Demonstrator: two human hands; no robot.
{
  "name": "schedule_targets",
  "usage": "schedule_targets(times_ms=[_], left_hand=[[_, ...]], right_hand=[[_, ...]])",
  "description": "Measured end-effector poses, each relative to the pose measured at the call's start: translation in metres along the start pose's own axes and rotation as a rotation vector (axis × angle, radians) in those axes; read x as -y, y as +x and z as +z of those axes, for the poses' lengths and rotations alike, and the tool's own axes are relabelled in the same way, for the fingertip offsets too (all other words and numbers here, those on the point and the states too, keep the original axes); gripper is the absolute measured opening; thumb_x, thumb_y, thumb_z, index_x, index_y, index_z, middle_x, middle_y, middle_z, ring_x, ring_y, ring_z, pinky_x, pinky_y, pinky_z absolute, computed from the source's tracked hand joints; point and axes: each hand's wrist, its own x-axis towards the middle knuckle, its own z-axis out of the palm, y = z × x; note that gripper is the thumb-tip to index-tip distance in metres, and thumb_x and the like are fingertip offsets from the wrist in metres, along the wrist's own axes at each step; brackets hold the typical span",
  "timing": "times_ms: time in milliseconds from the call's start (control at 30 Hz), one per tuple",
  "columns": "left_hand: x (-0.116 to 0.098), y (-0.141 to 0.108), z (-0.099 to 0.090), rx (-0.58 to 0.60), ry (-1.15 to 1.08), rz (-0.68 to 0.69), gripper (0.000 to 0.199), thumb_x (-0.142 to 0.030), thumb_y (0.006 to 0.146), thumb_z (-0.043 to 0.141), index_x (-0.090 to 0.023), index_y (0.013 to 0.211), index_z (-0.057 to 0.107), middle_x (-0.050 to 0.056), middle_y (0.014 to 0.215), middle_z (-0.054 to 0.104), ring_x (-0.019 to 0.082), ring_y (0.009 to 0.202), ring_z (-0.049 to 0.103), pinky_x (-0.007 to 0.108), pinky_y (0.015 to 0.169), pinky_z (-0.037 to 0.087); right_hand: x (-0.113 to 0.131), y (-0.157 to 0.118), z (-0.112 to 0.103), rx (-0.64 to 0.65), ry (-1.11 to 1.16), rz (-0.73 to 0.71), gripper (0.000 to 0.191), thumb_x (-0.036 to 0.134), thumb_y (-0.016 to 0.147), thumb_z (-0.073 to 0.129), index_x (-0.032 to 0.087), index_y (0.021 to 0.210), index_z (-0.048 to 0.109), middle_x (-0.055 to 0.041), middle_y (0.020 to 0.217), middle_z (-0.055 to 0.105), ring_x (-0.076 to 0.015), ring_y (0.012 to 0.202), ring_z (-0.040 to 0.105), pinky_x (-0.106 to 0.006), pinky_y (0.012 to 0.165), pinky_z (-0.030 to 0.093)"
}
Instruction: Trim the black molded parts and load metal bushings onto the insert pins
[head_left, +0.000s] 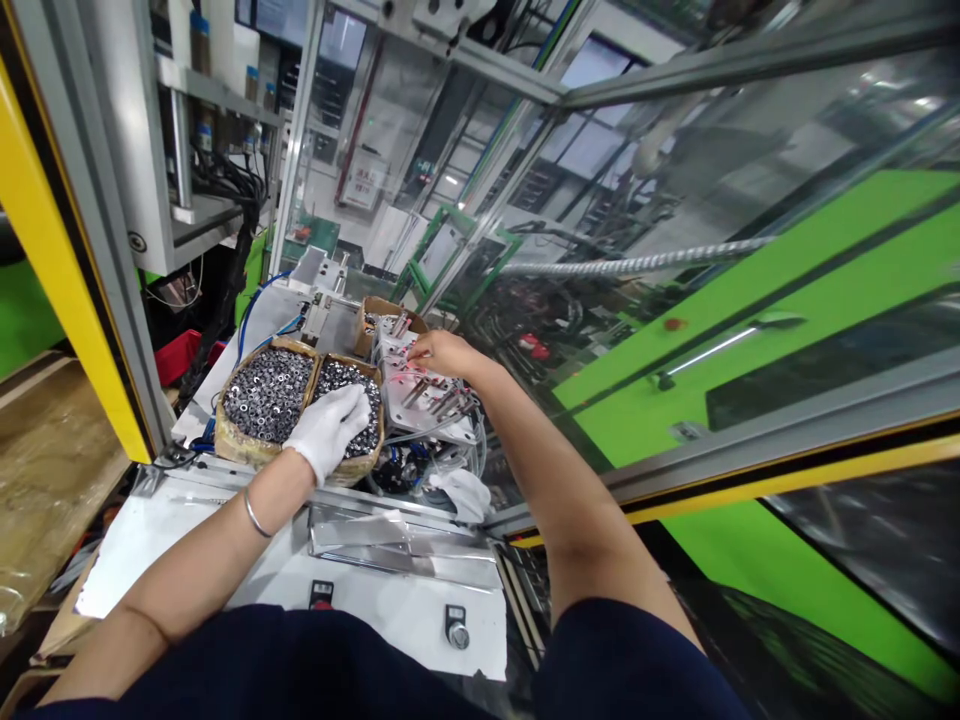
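Note:
My left hand point(330, 428), in a white glove, is over the near part of a cardboard box of small dark metal parts point(341, 376). Its fingers lie together and their tips touch or hover at the parts; what they hold, if anything, is hidden. Left of it stands a box of metal rings point(270, 392). My bare right hand point(442, 355) reaches to a metal fixture plate point(409, 395) with upright pins and a red glow. Its fingers are bent down at the fixture, and whatever is between their tips is too small to make out.
Behind the fixture sits a smaller cardboard box point(367, 325). A white glove point(461, 493) lies near hoses at the front right. Clear plastic strips point(405, 545) and a silver button point(457, 633) are nearer me. Framed transparent panels enclose the right side.

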Motion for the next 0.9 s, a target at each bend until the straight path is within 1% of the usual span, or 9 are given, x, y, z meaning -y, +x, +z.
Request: schedule_targets(times_ms=[100,200,300,367,533,633,700,800,900], left_hand=[[0.000,-0.001,0.000,0.023,0.083,0.001,0.012,-0.007,0.090,0.056,-0.011,0.087,0.068,0.007,0.088,0.071,0.009,0.080,0.069,0.016,0.073,0.057],[0.000,-0.004,0.003,-0.002,0.110,-0.021,0.018,-0.017,0.094,0.053,-0.010,0.083,0.065,0.005,0.078,0.069,0.006,0.066,0.067,0.013,0.060,0.054],[-0.002,-0.004,0.006,0.009,0.112,-0.083,0.021,-0.027,0.089,0.062,-0.011,0.076,0.060,-0.003,0.057,0.055,0.000,0.040,0.049,0.008,0.036,0.035],[-0.003,-0.002,0.007,0.043,0.123,-0.113,0.030,-0.037,0.082,0.071,-0.013,0.072,0.056,-0.008,0.050,0.044,-0.001,0.033,0.036,0.008,0.030,0.021],[0.001,0.002,0.011,0.085,0.101,-0.088,0.042,-0.050,0.077,0.071,-0.016,0.069,0.048,-0.010,0.047,0.037,-0.001,0.031,0.027,0.010,0.029,0.014],[0.004,0.003,0.016,0.076,0.072,-0.075,0.037,-0.044,0.082,0.069,-0.016,0.069,0.047,-0.010,0.047,0.039,0.000,0.031,0.027,0.010,0.029,0.015],[0.005,0.003,0.015,0.068,0.056,-0.077,0.029,-0.034,0.086,0.067,-0.015,0.070,0.051,-0.007,0.051,0.046,0.001,0.036,0.039,0.010,0.032,0.029],[0.004,0.003,0.008,0.076,0.104,-0.017,0.018,-0.012,0.084,0.066,-0.014,0.069,0.056,0.000,0.063,0.060,0.008,0.058,0.061,0.018,0.060,0.055],[0.001,0.003,-0.002,0.107,0.184,0.041,0.022,0.007,0.070,0.069,-0.015,0.072,0.064,0.003,0.080,0.070,0.010,0.079,0.067,0.016,0.079,0.055]], right_hand=[[0.002,-0.001,-0.001,0.011,-0.002,0.004,0.022,0.026,0.084,0.060,0.024,0.096,0.078,-0.0017,0.100,0.075,-0.0156,0.088,0.064,-0.021,0.068,0.040],[0.003,0.001,-0.002,0.018,-0.004,0.022,0.019,0.025,0.082,0.062,0.025,0.089,0.079,-0.0009,0.093,0.076,-0.0158,0.084,0.064,-0.022,0.066,0.039],[0.006,0.000,-0.006,-0.004,-0.010,0.055,0.016,0.025,0.080,0.065,0.023,0.089,0.079,-0.0039,0.091,0.076,-0.0184,0.083,0.064,-0.024,0.066,0.040],[0.016,-0.005,-0.012,-0.087,0.016,0.021,0.017,0.027,0.082,0.066,0.021,0.091,0.078,-0.0059,0.095,0.075,-0.0198,0.087,0.064,-0.027,0.072,0.042],[0.075,-0.035,-0.020,-0.339,0.323,-0.555,0.017,0.036,0.084,0.068,0.022,0.087,0.078,-0.0049,0.086,0.073,-0.0183,0.083,0.062,-0.033,0.084,0.045],[0.096,-0.044,-0.021,-0.348,0.310,-0.644,0.015,0.033,0.084,0.068,0.021,0.082,0.077,-0.0051,0.080,0.073,-0.0181,0.080,0.059,-0.033,0.080,0.045],[0.085,-0.042,-0.022,-0.348,0.278,-0.581,0.016,0.032,0.085,0.065,0.022,0.083,0.077,-0.0046,0.082,0.072,-0.0177,0.080,0.060,-0.033,0.082,0.045],[0.039,-0.030,-0.020,-0.327,0.118,-0.283,0.019,0.030,0.088,0.061,0.022,0.091,0.077,-0.0067,0.093,0.073,-0.0195,0.088,0.061,-0.031,0.080,0.044],[-0.008,-0.019,-0.010,-0.221,-0.067,-0.035,0.020,0.020,0.087,0.058,0.021,0.093,0.078,-0.0091,0.098,0.073,-0.0211,0.090,0.060,-0.029,0.070,0.043]])
